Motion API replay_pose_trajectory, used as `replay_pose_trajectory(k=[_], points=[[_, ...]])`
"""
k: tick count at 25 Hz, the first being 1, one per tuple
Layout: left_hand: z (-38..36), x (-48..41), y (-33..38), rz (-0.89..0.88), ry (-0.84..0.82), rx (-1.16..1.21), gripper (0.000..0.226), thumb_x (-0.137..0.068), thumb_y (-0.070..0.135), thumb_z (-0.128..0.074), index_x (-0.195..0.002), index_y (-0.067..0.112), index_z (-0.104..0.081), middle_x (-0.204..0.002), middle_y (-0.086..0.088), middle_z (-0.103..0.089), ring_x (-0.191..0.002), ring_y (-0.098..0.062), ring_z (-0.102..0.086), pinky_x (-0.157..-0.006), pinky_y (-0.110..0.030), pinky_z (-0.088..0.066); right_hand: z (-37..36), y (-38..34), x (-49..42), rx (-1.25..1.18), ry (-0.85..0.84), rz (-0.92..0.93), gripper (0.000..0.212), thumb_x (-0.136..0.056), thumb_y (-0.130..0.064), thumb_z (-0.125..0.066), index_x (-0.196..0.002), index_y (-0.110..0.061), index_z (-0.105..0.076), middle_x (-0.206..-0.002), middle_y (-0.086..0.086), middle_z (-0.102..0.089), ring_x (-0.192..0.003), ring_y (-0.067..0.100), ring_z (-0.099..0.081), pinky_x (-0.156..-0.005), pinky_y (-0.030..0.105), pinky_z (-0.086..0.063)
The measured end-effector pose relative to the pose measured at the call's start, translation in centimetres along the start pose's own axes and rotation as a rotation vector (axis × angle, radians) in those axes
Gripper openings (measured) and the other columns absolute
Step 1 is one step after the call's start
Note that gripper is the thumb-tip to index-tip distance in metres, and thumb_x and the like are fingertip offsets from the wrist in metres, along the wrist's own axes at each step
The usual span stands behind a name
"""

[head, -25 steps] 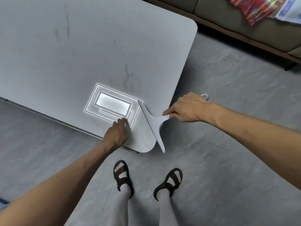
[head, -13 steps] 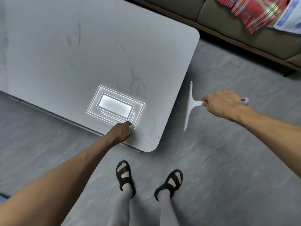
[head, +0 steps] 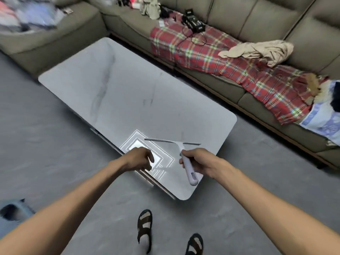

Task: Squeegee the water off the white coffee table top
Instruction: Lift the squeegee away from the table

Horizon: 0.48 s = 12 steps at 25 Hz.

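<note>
The white coffee table top (head: 128, 92) with faint grey veins stretches away from me. A ceiling light's reflection glares near its close corner. My right hand (head: 197, 160) grips the pale handle of a white squeegee (head: 179, 144). Its blade lies crosswise over the near end of the table; whether it touches the surface I cannot tell. My left hand (head: 140, 159) hovers over the table's near edge with fingers loosely curled, holding nothing. No water is visible on the top.
An olive corner sofa (head: 257, 19) wraps the far and left sides, with a red plaid blanket (head: 230, 59), beige cloths and a black device with cables. Grey floor (head: 46, 144) surrounds the table. My sandalled feet (head: 145, 229) stand just before the near corner.
My right hand swung the squeegee from off the table's right edge back over the near end, blade now crosswise. The view tilted up, revealing the sofa. My left hand lifted slightly.
</note>
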<state>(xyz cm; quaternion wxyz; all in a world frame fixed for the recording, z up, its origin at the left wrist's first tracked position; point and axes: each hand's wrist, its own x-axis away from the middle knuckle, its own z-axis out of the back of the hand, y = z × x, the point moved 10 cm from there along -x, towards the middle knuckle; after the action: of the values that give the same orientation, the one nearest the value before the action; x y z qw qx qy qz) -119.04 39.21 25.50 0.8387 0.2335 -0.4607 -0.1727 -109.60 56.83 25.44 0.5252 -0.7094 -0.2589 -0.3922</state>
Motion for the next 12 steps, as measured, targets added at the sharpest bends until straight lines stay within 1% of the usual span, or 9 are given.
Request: replay_pose_trajectory(k=[2, 4, 6, 7, 8, 10, 12], points=[[1.6, 4.3, 0.9, -0.016, 0.033, 0.06, 0.015, -0.073, 0.01, -0.065, -0.086, 0.014, -0.069, -0.077, -0.015, -0.075, -0.053, -0.012, -0.061, -0.053, -0.021, -0.048, -4.0, -2.3, 2.6, 0.003, -0.052, 0.036, 0.014, -0.095, -0.015, -0.056, -0.097, -0.001, -0.058, -0.076, 0.01, -0.068, -0.071, 0.018, -0.06, -0.067, 0.027, -0.049], [2.5, 8.4, 1.6, -0.025, 0.099, 0.148, 0.011, -0.082, 0.017, -0.058, -0.081, 0.02, -0.069, -0.066, -0.007, -0.074, -0.05, -0.008, -0.061, -0.052, -0.019, -0.047, -7.9, -3.7, 5.1, 0.049, -0.113, 0.081, 0.009, -0.095, -0.011, -0.056, -0.094, -0.002, -0.057, -0.08, 0.011, -0.066, -0.074, 0.016, -0.061, -0.063, 0.025, -0.051], [2.6, 12.7, 1.9, -0.017, 0.187, 0.29, 0.013, -0.088, 0.025, -0.056, -0.082, 0.022, -0.067, -0.067, -0.005, -0.075, -0.053, -0.009, -0.063, -0.054, -0.021, -0.048, -11.4, -4.1, 7.7, 0.112, -0.193, 0.112, 0.011, -0.095, -0.007, -0.054, -0.085, -0.002, -0.056, -0.079, 0.012, -0.06, -0.071, 0.018, -0.06, -0.062, 0.026, -0.052], [2.1, 15.1, 1.8, -0.006, 0.234, 0.359, 0.013, -0.09, 0.028, -0.056, -0.085, 0.022, -0.066, -0.071, -0.004, -0.075, -0.055, -0.01, -0.065, -0.055, -0.022, -0.05, -13.1, -4.0, 9.1, 0.158, -0.235, 0.124, 0.015, -0.096, -0.006, -0.053, -0.081, -0.002, -0.054, -0.074, 0.011, -0.055, -0.065, 0.018, -0.058, -0.06, 0.027, -0.052], [1.4, 17.7, 1.7, 0.01, 0.275, 0.42, 0.015, -0.091, 0.032, -0.057, -0.087, 0.02, -0.065, -0.075, -0.002, -0.075, -0.057, -0.01, -0.066, -0.055, -0.022, -0.051, -14.5, -3.6, 10.7, 0.192, -0.277, 0.131, 0.019, -0.096, -0.004, -0.052, -0.077, -0.002, -0.052, -0.068, 0.009, -0.049, -0.054, 0.017, -0.056, -0.057, 0.027, -0.052], [-0.8, 22.9, 1.7, 0.036, 0.352, 0.523, 0.018, -0.093, 0.034, -0.058, -0.087, 0.018, -0.065, -0.075, 0.002, -0.072, -0.058, -0.01, -0.067, -0.054, -0.02, -0.052, -17.2, -2.5, 14.2, 0.287, -0.358, 0.156, 0.024, -0.097, -0.003, -0.05, -0.072, -0.002, -0.047, -0.055, 0.003, -0.04, -0.033, 0.014, -0.044, -0.051, 0.025, -0.045], [-2.9, 28.3, 1.4, 0.055, 0.44, 0.607, 0.017, -0.093, 0.031, -0.059, -0.088, 0.016, -0.065, -0.074, 0.0, -0.068, -0.06, -0.012, -0.067, -0.056, -0.021, -0.053, -20.2, -0.6, 17.7, 0.419, -0.438, 0.191, 0.029, -0.097, -0.001, -0.048, -0.068, -0.004, -0.044, -0.052, 0.0, -0.032, -0.03, 0.009, -0.03, -0.049, 0.022, -0.032]])
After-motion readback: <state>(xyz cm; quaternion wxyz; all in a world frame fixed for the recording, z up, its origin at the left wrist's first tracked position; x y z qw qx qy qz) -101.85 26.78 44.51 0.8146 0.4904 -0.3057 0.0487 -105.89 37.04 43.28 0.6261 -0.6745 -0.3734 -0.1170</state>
